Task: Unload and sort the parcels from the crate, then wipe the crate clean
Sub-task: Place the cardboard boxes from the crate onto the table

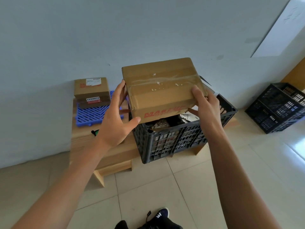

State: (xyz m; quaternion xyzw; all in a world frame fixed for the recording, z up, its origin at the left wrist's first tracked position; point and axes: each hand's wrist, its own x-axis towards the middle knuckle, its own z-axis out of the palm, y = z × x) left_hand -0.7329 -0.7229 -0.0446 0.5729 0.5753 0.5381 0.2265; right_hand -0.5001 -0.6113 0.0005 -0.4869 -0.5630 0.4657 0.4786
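Observation:
A brown cardboard parcel with red lettering and clear tape hangs above the black slatted crate. My left hand grips its left side, thumb under the near bottom corner. My right hand grips its right side, thumb on the top edge and fingers underneath. More parcels and crumpled paper lie inside the crate. Two stacked brown parcels with labels sit on a blue plastic grid mat at the left.
The crate and mat rest on a low wooden bench against a pale wall. A small green and black object lies on the bench. A second black crate stands on the tiled floor at right. My dark shoe shows below.

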